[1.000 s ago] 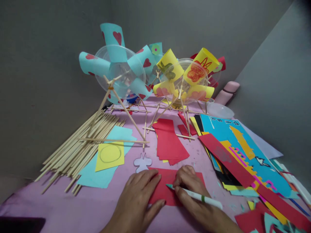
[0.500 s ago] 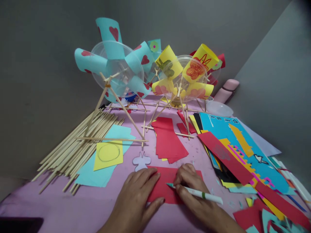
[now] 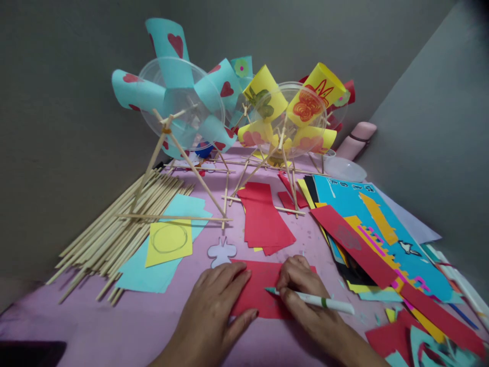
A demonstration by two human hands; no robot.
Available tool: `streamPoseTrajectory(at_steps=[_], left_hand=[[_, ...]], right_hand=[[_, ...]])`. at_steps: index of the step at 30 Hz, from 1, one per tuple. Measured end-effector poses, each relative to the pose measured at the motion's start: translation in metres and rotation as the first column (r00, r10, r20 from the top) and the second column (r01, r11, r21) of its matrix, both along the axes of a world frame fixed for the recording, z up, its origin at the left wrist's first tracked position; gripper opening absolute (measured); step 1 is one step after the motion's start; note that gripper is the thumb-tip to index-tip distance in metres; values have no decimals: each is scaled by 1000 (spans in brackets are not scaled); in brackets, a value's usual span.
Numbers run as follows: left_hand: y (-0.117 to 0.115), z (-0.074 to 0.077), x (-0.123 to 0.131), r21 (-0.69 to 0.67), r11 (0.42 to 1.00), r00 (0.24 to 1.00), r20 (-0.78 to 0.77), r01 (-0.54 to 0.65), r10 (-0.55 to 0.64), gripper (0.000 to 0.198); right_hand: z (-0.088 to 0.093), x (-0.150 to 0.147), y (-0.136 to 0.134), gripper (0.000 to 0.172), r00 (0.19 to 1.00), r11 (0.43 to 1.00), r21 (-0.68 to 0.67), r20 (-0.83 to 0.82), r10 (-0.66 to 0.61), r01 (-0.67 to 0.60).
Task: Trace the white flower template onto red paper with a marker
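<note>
My left hand (image 3: 214, 305) lies flat with its fingers stretched over the left part of a red paper sheet (image 3: 260, 278). In my right hand (image 3: 305, 293) is a white marker (image 3: 331, 304) with a green tip and a green band. Its tip points left, at or just over the sheet; whether it touches I cannot tell. Faint marks show on the red paper near the right fingers, partly hidden by them. Just beyond the left fingertips is a pale lilac butterfly cutout (image 3: 220, 251).
Two stick-framed wheels, one with blue paper blades (image 3: 175, 71) and one with yellow (image 3: 309, 104), stand behind. Wooden sticks (image 3: 114, 229) and a yellow square (image 3: 170, 242) lie left. Red strips (image 3: 263, 219) lie ahead; coloured sheets (image 3: 344, 204) and scraps (image 3: 424, 344) are right.
The marker tip has shifted slightly to the right over the red paper with my right hand. My left hand stays flat in place. The view has tilted a little.
</note>
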State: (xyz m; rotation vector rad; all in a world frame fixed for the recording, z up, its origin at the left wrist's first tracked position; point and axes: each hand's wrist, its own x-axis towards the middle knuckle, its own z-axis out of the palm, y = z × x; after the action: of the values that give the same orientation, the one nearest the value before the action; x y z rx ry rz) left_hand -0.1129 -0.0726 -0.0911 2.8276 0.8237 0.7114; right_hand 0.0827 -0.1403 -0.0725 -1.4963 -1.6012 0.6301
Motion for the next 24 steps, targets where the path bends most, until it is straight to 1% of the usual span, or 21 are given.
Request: streamPoseTrajectory(at_steps=[7,9,11,13,19,24], left_hand=[[0,1,1,-13,1000,1000,11,-5,5,45],[0,1,1,-14,1000,1000,7,-6,6,45],[0,1,1,-12,1000,1000,0,-7,7,45],[0,2,1,-6,1000,1000,-2,-6,6,44],[0,2,0,-21,1000,1000,6,-9,9,43],[1,0,1,-3,1000,1000,10,-6,6,44]], right_hand=[[0,1,0,14,1000,1000,4,-22,-9,10],[-1,2,0,14,995,999,1,-93,-45,45],[-2,2,-1,15,978,994,-16,-180,-107,106],[-2,3,-2,16,967,990,-35,-212,-139,135],[-1,2,-3,15,998,999,25,-65,-19,21],[-1,1,-3,15,999,999,35,-40,-4,5]])
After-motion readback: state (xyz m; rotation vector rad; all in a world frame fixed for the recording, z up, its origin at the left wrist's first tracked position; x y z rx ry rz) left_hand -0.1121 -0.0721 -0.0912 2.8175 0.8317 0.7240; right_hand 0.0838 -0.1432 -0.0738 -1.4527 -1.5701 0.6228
